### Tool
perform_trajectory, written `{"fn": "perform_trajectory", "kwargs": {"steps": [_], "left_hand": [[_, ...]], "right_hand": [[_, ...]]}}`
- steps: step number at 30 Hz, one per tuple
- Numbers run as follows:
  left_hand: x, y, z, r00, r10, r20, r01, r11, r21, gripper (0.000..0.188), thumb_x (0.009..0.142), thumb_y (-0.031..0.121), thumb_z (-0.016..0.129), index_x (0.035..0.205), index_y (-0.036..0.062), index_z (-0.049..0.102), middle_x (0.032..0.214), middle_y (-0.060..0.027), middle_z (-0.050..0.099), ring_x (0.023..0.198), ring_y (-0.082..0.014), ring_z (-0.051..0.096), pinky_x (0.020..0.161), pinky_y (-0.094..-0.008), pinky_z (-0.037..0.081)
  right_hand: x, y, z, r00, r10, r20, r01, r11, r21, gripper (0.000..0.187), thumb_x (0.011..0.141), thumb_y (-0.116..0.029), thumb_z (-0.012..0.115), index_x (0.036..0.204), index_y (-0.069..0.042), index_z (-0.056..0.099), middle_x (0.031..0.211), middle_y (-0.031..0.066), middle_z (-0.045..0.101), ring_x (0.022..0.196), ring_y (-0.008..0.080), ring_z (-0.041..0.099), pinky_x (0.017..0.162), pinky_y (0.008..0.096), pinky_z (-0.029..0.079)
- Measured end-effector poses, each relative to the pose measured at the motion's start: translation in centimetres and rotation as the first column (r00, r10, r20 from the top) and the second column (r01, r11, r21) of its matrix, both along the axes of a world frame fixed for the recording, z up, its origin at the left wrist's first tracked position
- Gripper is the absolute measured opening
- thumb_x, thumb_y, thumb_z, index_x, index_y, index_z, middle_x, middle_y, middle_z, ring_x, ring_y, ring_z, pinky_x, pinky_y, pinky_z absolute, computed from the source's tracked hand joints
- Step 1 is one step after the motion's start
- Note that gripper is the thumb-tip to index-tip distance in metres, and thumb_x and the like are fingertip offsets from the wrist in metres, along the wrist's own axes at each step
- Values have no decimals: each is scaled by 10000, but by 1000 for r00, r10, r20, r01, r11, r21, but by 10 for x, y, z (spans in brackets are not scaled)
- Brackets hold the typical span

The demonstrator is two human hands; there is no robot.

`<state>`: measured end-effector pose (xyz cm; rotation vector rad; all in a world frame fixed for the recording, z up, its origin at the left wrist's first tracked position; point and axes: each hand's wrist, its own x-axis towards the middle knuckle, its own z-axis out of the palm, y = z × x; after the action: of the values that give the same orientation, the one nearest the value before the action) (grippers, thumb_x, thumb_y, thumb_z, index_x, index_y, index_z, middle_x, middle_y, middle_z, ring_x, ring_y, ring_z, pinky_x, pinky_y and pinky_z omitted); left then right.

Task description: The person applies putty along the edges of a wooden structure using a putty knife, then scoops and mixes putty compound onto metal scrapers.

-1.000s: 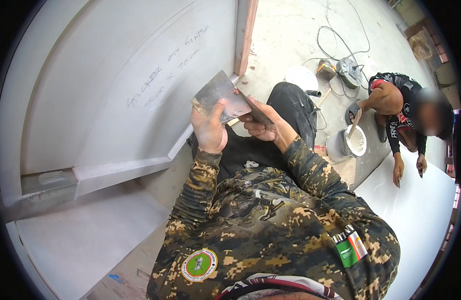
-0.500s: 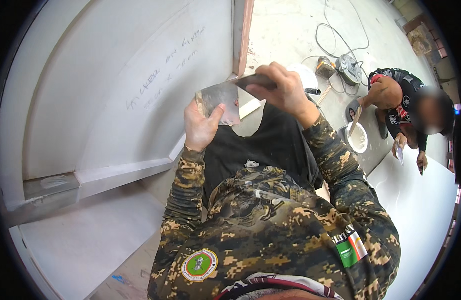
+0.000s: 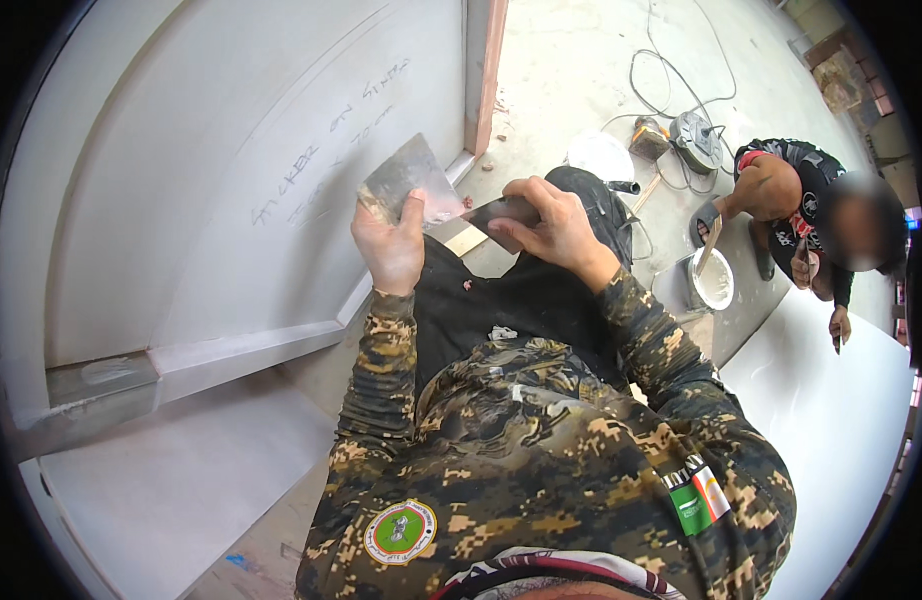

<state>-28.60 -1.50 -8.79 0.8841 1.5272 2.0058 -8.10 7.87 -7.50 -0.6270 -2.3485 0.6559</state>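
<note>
My left hand (image 3: pixel 389 250) is closed on a thin, square metal putty blade (image 3: pixel 413 168), thumb lying over its face. The blade is tilted, and whitish smears show near its lower left corner. My right hand (image 3: pixel 566 228) grips a second flat scraper (image 3: pixel 503 218), darker in this light, with fingers on top and thumb below. That scraper's left edge lies close to the first blade's lower right corner; whether they touch I cannot tell. A small reddish lump (image 3: pixel 468 202) sits between the two tools. Both are held above my black trousers (image 3: pixel 491 310).
A big pale panel (image 3: pixel 221 180) with handwriting stands at left. To the right, another person (image 3: pixel 811 210) crouches by a white sheet (image 3: pixel 821 370). Near them are a white bucket (image 3: pixel 716 280) with a stick, a cable reel (image 3: pixel 697 140) and a loose cable (image 3: pixel 636 75).
The left blade has turned and shifted up and left. My right hand and its scraper have come lower. My right leg has moved into view below the white round thing. The other person's hand has risen.
</note>
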Motion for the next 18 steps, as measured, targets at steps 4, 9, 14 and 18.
{"fn": "perform_trajectory", "kwargs": {"steps": [4, 9, 14, 18], "left_hand": [[8, 0, 0, 985, 116, 126, -128, 988, 91, 278, 863, -73, 645, 1132, -46, 578, 1061, -77, 668, 926, -137, 626, 848, -283, 505], [24, 5, -12, 970, 5, 244, -36, 992, 124, 297, 861, -88, 633, 1145, -53, 552, 1064, -75, 655, 926, -141, 622, 846, -291, 509], [28, 11, -15, 968, 41, 249, -57, 997, 57, 292, 862, -70, 649, 1138, -51, 554, 1064, -79, 651, 927, -140, 622, 840, -291, 508], [20, 6, -12, 992, 89, 94, -91, 996, 10, 283, 873, -45, 647, 1140, -64, 553, 1062, -96, 655, 931, -156, 627, 849, -298, 507]], "right_hand": [[-3, -6, -4, 988, -137, -65, 125, 978, -166, 335, 856, -175, 735, 1122, -39, 583, 950, 180, 680, 857, 345, 691, 716, 379, 550], [-10, -14, 4, 930, -339, -144, 290, 915, -282, 344, 887, -98, 665, 1186, -12, 520, 948, 244, 665, 853, 412, 675, 729, 403, 537], [5, -30, 5, 993, -107, -40, 100, 983, -152, 316, 876, -60, 652, 1167, -21, 533, 911, 211, 680, 829, 398, 674, 704, 423, 539], [4, -37, 20, 958, -283, -48, 286, 955, 83, 319, 831, -50, 689, 1131, -41, 578, 749, 111, 688, 618, 307, 652, 576, 381, 508]]}}
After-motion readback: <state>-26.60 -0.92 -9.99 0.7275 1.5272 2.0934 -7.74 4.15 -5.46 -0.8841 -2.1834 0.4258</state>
